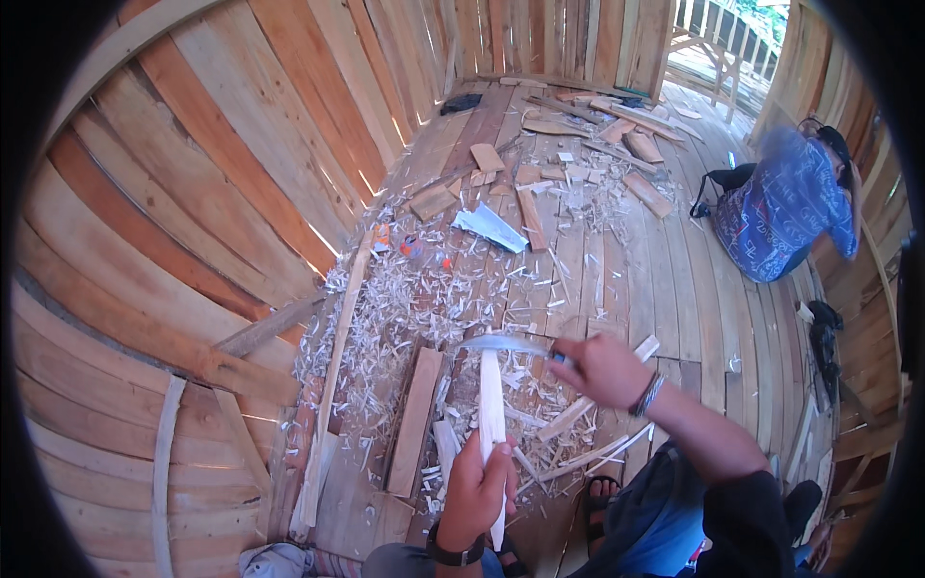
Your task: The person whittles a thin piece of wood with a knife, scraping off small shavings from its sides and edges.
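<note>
My left hand grips a pale, whittled piece of wood, roughly upright and narrowing toward its lower end. My right hand is closed round the handle of a knife with a long, slightly curved blade. That blade lies across the upper end of the wood, pointing left. Whether its edge is biting into the wood, I cannot tell. Curled wood shavings cover the floor beneath and around both hands. Just left of the held wood, a thick brown board lies on the floor.
A long thin strip leans along the left plank wall. Offcuts are heaped at the back, near a doorway. A bluish-white sheet lies mid-floor. Another person in a blue patterned shirt sits at the right wall.
</note>
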{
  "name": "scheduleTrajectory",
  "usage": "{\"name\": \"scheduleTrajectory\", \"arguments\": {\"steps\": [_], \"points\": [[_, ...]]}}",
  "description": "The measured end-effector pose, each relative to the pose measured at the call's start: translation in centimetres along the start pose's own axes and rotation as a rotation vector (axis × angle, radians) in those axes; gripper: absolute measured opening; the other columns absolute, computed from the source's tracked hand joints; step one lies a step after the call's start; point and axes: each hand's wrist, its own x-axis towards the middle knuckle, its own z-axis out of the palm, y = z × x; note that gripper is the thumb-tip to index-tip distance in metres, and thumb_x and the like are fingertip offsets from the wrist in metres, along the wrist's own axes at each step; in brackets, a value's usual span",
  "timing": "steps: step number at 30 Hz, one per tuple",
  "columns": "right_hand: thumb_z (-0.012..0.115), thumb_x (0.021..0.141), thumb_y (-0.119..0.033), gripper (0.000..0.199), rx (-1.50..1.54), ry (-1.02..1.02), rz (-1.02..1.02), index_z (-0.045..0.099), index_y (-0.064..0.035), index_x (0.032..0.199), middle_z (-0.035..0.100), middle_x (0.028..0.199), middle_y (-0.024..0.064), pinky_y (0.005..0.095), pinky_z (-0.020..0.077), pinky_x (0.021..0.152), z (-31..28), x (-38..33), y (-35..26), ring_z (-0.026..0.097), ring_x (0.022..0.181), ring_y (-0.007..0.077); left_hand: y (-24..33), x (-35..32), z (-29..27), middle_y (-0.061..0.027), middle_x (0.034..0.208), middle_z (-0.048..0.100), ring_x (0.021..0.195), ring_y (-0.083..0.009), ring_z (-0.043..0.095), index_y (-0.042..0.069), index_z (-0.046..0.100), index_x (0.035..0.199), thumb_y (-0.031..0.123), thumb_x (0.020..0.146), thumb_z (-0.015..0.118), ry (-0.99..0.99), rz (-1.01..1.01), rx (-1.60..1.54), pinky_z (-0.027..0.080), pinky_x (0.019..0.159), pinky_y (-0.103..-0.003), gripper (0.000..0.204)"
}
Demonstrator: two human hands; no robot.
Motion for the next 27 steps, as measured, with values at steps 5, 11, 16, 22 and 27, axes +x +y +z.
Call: {"name": "scheduleTrajectory", "arguments": {"steps": [5,11,16,22,27], "points": [[0.053,0.098,-0.039,0.033,-0.046,0.036,-0.012,0.06,-0.0075,0.095,0.063,0.065,0.0195,0.0509,0.0532,0.062,-0.8,0.9,1.7,0.065,0.065,0.0402,0.2,-0.6,-0.1,-0.0019,0.057,0.049,0.041,-0.0082,0.045,0.0,0.051,0.11,0.017,0.103,0.043,-0.006,-0.009,-0.004,0.038,0.04,-0.024,0.02],[0.054,0.097,-0.04,0.034,0.009,-0.004,-0.059,0.061,-0.0072,0.093,0.063,0.065,0.0191,0.0496,0.0531,0.061,-0.5,0.3,-0.1,0.065,0.065,0.0391,0.8,-0.6,-0.3,-0.0019,0.056,0.049,0.04,-0.008,0.044,-0.001,0.05,0.11,0.016,0.103,0.043,-0.001,-0.002,0.003,0.038,0.04,-0.023,0.019],[0.056,0.097,-0.04,0.034,0.023,0.012,-0.074,0.062,-0.0076,0.094,0.062,0.063,0.0185,0.0483,0.0526,0.062,0.1,-0.1,-0.6,0.065,0.064,0.0395,0.5,-0.6,-0.2,-0.0018,0.056,0.05,0.04,-0.0078,0.045,-0.002,0.05,0.11,0.015,0.103,0.043,-0.004,-0.015,-0.022,0.038,0.04,-0.023,0.02],[0.052,0.097,-0.043,0.036,-0.07,0.024,0.055,0.062,-0.0084,0.097,0.062,0.062,0.0184,0.0504,0.0525,0.059,-0.1,0.9,0.7,0.065,0.062,0.0385,0.4,-0.5,-0.2,-0.0017,0.057,0.05,0.041,-0.0078,0.045,-0.002,0.05,0.109,0.016,0.103,0.044,-0.004,-0.022,0.001,0.039,0.04,-0.023,0.021],[0.056,0.096,-0.039,0.033,-0.056,0.037,0.002,0.06,-0.0066,0.092,0.061,0.063,0.0199,0.0497,0.0518,0.06,-0.5,0.6,1.0,0.064,0.063,0.0394,-0.1,-0.5,-0.1,-0.0019,0.057,0.05,0.041,-0.0081,0.045,-0.002,0.05,0.109,0.016,0.103,0.044,-0.004,-0.019,0.0,0.038,0.04,-0.024,0.02]]}}
